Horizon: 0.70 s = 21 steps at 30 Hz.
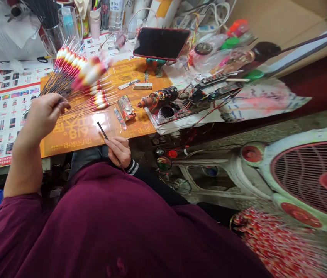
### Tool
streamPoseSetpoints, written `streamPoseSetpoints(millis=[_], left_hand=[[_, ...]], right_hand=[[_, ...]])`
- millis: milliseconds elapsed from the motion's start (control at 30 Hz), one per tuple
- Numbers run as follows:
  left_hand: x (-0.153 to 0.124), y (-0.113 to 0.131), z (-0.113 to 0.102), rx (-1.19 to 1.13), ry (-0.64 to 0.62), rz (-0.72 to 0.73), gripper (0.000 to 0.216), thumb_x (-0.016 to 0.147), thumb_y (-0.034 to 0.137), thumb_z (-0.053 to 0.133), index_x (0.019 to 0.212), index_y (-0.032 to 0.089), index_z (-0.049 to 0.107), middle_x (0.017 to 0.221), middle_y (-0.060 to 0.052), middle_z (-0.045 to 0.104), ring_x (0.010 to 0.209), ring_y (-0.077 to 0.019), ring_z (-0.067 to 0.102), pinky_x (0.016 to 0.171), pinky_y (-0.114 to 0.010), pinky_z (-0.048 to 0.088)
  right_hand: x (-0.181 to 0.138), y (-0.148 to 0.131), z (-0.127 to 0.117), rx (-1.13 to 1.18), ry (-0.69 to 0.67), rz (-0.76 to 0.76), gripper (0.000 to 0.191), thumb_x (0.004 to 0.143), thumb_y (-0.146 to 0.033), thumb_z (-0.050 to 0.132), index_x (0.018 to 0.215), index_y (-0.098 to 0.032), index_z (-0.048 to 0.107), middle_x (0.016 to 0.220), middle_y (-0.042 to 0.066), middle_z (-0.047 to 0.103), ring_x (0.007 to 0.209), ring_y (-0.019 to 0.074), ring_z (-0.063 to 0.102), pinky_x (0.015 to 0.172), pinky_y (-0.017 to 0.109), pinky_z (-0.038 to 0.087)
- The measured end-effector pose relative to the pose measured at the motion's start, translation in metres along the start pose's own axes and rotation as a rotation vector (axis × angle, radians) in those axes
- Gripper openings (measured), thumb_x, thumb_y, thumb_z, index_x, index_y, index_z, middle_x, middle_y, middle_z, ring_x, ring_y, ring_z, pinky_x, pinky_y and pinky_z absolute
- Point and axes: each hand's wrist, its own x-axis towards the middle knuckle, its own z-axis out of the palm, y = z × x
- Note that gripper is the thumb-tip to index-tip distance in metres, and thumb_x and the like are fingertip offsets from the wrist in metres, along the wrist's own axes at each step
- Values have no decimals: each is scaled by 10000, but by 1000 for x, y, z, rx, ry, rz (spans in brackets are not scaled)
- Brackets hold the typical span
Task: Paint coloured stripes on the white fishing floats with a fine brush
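In the head view, the left hand (46, 116) is closed in a narrow grip around the bunched dark stems of a fan of slender fishing floats (78, 71), whose bodies are banded red, white and yellow; the fingers hide how many stems it holds; the floats splay over a glossy orange printed sheet (65, 144) on the paper-covered tabletop (12, 164); the right hand (117, 151) holds a thin black rod (103, 133) in a narrow, pen-like grip just above that sheet; I cannot tell whether the rod is a brush or a bare stem.

The main risk lies in the long, springy stems: they could catch on the tip of the rod if the hands come together carelessly; the upper float bodies are blurred, and a quick swing could knock them against a clear glass tumbler (68, 24); if their paint is wet, which cannot be told, any contact could smear it.

Clutter adds to the risk: a paint-spattered cylindrical tool (159, 96) with trailing red wires (206, 110) lies nearby, and a snagged wire could drag it; a black phone (161, 43) sits on a small green stand (154, 65), where a stray elbow could topple it; a blurred mass of red-and-white floats (279, 243) lies against a pale electric fan (302, 181), and stems could catch in its grille.
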Motion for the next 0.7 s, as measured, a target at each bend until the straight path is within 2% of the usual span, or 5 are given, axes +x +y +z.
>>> streamPoseSetpoints(millis=[167, 300, 433, 567, 700], left_hand=[[-10, 13, -38, -474, 379, 83, 213, 976, 274, 679, 795, 171, 723, 628, -2, 653, 480, -88, 408, 474, -278, 270], [-7, 15, -38, -788, 624, 268, 371, 1003, 489, 752, 847, 180, 618, 710, 23, 656, 541, -101, 585, 503, -228, 404], [-1, 5, -7, -952, 640, 364, 396, 980, 561, 785, 884, 229, 593, 562, 86, 535, 435, -98, 458, 501, -249, 437], [-1, -13, 22, -971, 640, 164, 432, 1017, 641, 693, 864, 266, 542, 527, 90, 380, 414, -92, 299, 431, -266, 244], [-9, -30, 6, -886, 663, 59, 575, 980, 821, 573, 850, 261, 578, 571, 53, 348, 460, -113, 329, 465, -301, 242]], right_hand=[[1, -1, 2, 20, 23, -12, 404, 1032, -240, 523, 1380, -212, 726, 1181, 96, 803, 1130, 258, 696, 1011, 450, 597], [3, -2, 1, 52, 60, -49, 458, 1022, -208, 535, 1460, -225, 670, 1222, 88, 795, 1152, 255, 690, 1030, 437, 587], [6, -3, -2, 73, 88, -58, 492, 1009, -174, 563, 1491, -230, 640, 1220, 89, 795, 1160, 249, 691, 1031, 415, 582], [7, -5, -5, 89, 77, -63, 509, 999, -156, 571, 1500, -227, 631, 1211, 88, 799, 1156, 255, 705, 1018, 424, 589], [4, -6, -8, 78, 108, -91, 525, 991, -140, 563, 1506, -220, 627, 1186, 89, 808, 1122, 252, 721, 992, 422, 596]])
